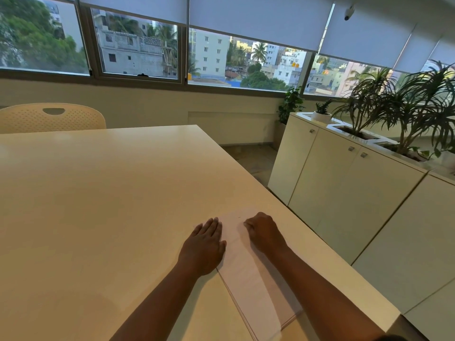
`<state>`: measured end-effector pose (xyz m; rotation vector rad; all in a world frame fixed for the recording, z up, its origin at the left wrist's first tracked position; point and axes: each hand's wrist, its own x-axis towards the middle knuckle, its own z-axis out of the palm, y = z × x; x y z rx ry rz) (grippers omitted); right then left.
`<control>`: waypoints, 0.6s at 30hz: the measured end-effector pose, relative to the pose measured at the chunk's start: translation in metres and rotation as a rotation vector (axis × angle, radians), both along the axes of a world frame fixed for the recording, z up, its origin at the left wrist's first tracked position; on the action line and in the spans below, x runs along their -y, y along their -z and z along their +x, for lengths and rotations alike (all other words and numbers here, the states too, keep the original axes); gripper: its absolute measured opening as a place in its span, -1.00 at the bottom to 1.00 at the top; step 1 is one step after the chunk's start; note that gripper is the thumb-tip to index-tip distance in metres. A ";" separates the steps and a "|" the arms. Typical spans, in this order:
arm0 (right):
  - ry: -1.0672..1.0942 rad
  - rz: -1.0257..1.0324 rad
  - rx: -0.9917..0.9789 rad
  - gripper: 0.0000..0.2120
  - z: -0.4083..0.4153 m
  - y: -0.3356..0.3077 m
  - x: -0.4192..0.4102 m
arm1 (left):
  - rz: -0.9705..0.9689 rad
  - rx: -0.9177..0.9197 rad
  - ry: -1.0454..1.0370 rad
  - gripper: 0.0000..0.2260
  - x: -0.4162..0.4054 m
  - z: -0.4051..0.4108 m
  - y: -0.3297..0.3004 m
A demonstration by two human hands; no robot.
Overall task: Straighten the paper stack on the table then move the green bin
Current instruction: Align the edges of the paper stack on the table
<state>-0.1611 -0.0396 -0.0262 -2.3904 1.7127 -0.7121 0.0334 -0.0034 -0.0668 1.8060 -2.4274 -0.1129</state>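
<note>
A white paper stack (248, 274) lies on the cream table (110, 193) near its right edge, long side running away from me. My left hand (204, 244) rests flat, fingers together, against the stack's left edge. Resting on top of the sheets near their far end, my right hand (264, 232) has its fingers curled under. The layered sheet edges show at the near left side. No green bin is in view.
The table's right edge drops to a gap of floor (253, 161). White cabinets (344, 193) with potted plants (403, 114) on top run along the right. A perforated chair back (51, 118) stands behind the table at far left. Windows span the back wall.
</note>
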 end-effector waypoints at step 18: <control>-0.035 0.044 -0.057 -0.71 -0.022 -0.003 0.004 | 0.000 0.043 -0.028 -0.47 -0.002 -0.003 0.000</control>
